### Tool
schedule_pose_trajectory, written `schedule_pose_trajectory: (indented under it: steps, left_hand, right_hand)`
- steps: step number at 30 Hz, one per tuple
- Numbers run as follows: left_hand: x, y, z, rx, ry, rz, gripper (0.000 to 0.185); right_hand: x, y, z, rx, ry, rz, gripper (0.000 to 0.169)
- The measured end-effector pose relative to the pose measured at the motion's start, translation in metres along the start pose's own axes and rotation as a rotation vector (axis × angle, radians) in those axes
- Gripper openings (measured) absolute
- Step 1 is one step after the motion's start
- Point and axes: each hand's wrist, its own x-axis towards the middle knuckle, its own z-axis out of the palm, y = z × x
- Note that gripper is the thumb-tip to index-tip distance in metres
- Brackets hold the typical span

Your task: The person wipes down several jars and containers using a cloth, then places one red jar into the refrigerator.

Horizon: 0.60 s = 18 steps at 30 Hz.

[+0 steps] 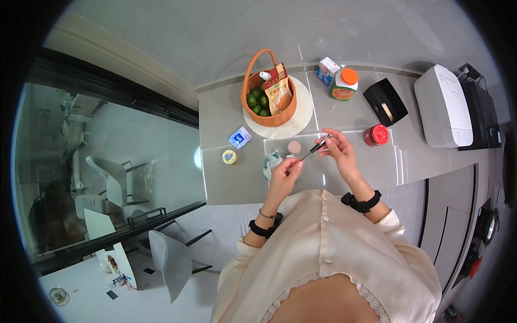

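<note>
My left hand (pixel 283 174) pinches the lower end of a slim tool with a black grip and silver ends (pixel 317 146), perhaps a pen or a brush. Its upper end lies between the thumb and fingers of my right hand (pixel 340 154), whose other fingers are spread. The tool slants above the grey tiled counter (pixel 246 181). Just beyond it stands a small round container with a pinkish top (pixel 294 147). A crumpled teal and white cloth (pixel 270 161) lies beside my left hand, which partly hides it.
An orange basket (pixel 270 120) with green fruit and a pouch stands on a round white mat (pixel 303 99). Around it are a tissue pack (pixel 240 137), a yellow-labelled tin (pixel 230 156), a red-lidded jar (pixel 377 135), an orange-capped bottle (pixel 344 84), a carton (pixel 328 71), a black box (pixel 385 101) and a white appliance (pixel 442 107).
</note>
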Motion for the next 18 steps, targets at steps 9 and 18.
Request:
schedule_pose_trajectory:
  steps: [9,18]
  left_hand:
    - [-0.005,-0.018,-0.01,0.068,-0.028,0.052,0.012]
    - [-0.003,-0.006,-0.002,0.377,0.102,0.241,0.011]
  right_hand:
    - [-0.004,0.013,-0.01,-0.106,-0.048,0.099,0.019]
    - [-0.006,0.018,-0.017,-0.06,-0.036,0.159,0.021]
